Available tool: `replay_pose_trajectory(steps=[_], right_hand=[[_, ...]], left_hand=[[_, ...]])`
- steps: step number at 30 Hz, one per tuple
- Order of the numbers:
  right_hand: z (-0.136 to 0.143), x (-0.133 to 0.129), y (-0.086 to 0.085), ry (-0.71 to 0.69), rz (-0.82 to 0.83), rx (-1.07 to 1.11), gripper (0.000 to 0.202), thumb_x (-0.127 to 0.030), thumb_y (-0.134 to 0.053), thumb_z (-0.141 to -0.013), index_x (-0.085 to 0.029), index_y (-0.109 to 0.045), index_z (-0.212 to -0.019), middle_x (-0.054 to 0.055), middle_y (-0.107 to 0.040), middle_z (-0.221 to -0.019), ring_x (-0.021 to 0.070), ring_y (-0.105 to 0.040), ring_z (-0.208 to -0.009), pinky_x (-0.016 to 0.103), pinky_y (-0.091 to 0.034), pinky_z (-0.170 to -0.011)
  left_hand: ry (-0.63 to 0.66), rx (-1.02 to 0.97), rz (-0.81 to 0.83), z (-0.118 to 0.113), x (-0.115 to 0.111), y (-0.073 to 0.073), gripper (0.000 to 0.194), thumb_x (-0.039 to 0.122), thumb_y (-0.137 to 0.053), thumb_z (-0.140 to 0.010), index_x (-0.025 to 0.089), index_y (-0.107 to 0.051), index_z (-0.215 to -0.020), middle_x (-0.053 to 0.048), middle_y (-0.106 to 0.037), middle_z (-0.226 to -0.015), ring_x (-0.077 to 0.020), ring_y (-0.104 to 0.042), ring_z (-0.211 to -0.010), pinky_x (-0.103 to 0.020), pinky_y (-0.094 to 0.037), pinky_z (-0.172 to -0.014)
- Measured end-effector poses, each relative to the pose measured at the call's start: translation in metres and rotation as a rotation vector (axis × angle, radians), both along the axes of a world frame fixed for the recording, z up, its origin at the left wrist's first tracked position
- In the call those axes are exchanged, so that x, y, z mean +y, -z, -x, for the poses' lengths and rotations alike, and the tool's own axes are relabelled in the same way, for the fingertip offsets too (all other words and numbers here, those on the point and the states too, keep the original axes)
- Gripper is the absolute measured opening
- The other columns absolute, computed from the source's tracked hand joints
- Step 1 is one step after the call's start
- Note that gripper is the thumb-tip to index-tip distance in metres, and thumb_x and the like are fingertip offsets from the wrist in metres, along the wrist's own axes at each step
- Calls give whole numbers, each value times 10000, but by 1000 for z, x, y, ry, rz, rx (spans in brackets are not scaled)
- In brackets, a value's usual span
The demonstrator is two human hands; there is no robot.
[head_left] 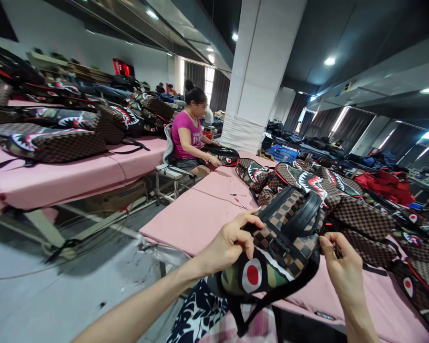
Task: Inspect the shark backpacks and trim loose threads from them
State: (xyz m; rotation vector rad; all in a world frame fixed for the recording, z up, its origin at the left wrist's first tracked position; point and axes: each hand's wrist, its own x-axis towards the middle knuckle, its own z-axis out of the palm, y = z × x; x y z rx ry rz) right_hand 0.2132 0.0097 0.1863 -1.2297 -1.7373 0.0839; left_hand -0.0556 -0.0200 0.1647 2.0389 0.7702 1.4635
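A backpack (296, 252) with brown checks, a camouflage panel and a red-and-white eye patch rests across my lap and the edge of the pink-covered table (200, 214). Its black padded handle faces up, and a black strap hangs below. My left hand (234, 238) has curled fingers pinching the bag's left edge. At the opposite edge, my right hand (343, 262) grips the bag between thumb and fingers. What exactly lies under the fingertips is partly hidden.
More shark-mouth backpacks (364, 216) are heaped along the table's right side. Small thin tools (240, 202) lie on the cloth. Across from me, a seated person (189, 133) handles another bag. A second pink table (136, 157) stands left, and a wrapped pillar (250, 95) rises behind.
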Motion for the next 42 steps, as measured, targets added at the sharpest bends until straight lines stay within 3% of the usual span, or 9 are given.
replay_pose_trajectory(steps=[5,10,14,19,22,25,27,32,42], right_hand=[[3,-1,-2,-20,-19,9,267,-420,-495,-848,-206,-489,-689,-44,-453,-560,104,-422,-497,214,-341,-479],[28,-16,-6,-113,-106,-4,220,-346,-490,-866,-206,-496,-696,-46,-475,-558,95,-446,-481,200,-353,-478],[33,-11,-12,-102,-214,-128,173,-286,-490,-866,-198,-535,-724,-30,-553,-572,92,-493,-484,201,-345,-497],[-4,29,-29,287,-216,-201,212,-375,-560,-796,-197,-580,-683,-5,-582,-527,137,-527,-469,233,-299,-492],[-13,35,-31,227,-136,-174,233,-410,-562,-795,-204,-586,-689,-6,-603,-543,142,-546,-485,225,-315,-501],[-1,26,-26,68,-147,-144,222,-364,-514,-833,-202,-575,-694,-10,-625,-581,123,-549,-488,212,-330,-509],[9,21,-24,27,-178,-143,211,-326,-495,-840,-198,-565,-688,-10,-628,-592,115,-546,-485,209,-333,-511],[10,24,-23,38,-189,-144,166,-254,-470,-813,-200,-560,-684,-5,-632,-589,128,-556,-490,218,-330,-504],[22,30,-46,397,-199,-594,128,-95,-527,-679,-213,-575,-668,21,-627,-533,147,-533,-439,269,-180,-469]], left_hand=[[-255,-164,-17,-7,-6,-11,213,29,-405,-744,172,-539,-661,-58,-600,-895,-201,-536,-1080,-376,-429,-931],[-589,258,-189,-43,0,-54,308,313,-579,-798,165,-548,-1067,-105,-625,-1038,-268,-526,-1042,-475,-399,-915],[-693,472,-162,-64,9,-64,424,340,-541,-833,136,-486,-1200,-114,-655,-963,-264,-589,-876,-438,-458,-784],[-486,493,-241,-36,15,-67,367,294,-542,-839,176,-527,-1187,-68,-671,-982,-209,-601,-860,-341,-459,-772],[-416,528,-247,-2,32,-81,316,337,-560,-826,193,-598,-1105,-46,-671,-974,-195,-594,-863,-322,-451,-786],[-621,516,-355,10,47,-90,258,357,-575,-815,203,-647,-1009,-45,-652,-932,-206,-576,-878,-337,-436,-788],[-749,518,-511,-3,47,-88,224,327,-565,-829,204,-647,-997,-51,-636,-921,-208,-560,-885,-341,-426,-777],[-722,696,-830,-51,33,-60,211,257,-537,-856,171,-621,-1030,-58,-651,-925,-214,-533,-906,-336,-401,-773],[-763,737,-819,-70,22,-43,309,362,-418,-906,128,-620,-898,-64,-643,-811,-191,-561,-785,-337,-388,-780]])
